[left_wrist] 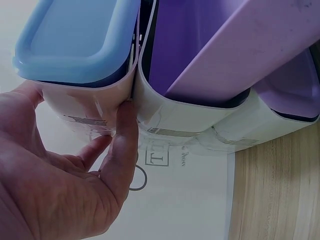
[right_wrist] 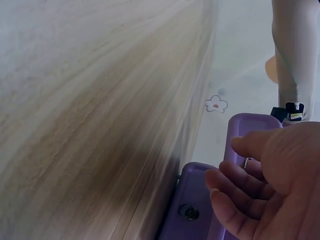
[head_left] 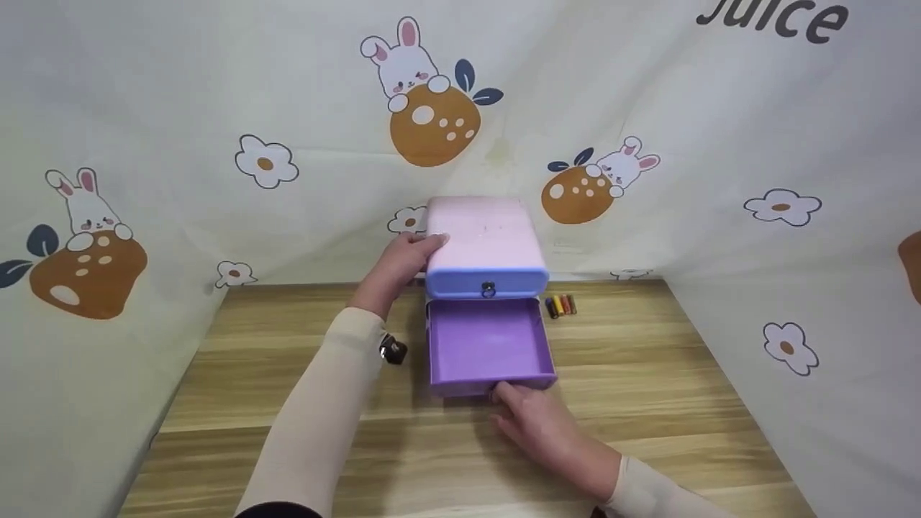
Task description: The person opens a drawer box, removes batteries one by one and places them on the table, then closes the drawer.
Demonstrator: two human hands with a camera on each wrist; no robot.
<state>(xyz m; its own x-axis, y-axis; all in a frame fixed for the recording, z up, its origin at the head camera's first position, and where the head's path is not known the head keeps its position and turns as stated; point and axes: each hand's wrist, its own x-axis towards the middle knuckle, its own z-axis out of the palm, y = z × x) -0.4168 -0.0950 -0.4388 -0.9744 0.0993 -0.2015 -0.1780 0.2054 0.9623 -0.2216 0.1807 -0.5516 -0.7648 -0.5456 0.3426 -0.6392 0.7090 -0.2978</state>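
Head camera shows, left of the frame's centre, the left hand (head_left: 403, 262) holding the drawer cabinet (head_left: 486, 234) at its upper edge, with the thumb on the pink top and the fingers against the side. At the centre, the purple middle drawer (head_left: 493, 342) stands pulled out. To the lower right, the right hand (head_left: 550, 432) has its thumb at the drawer's front; whether its bent fingers pinch anything, I cannot tell. Farther right, small batteries (head_left: 561, 306) lie on the table (head_left: 647, 403), just beside the cabinet. In my judgement, the step in hand is moving this drawer, though in which direction is unclear. Next move calls for steadying the cabinet from the left while the right guides the drawer straight.
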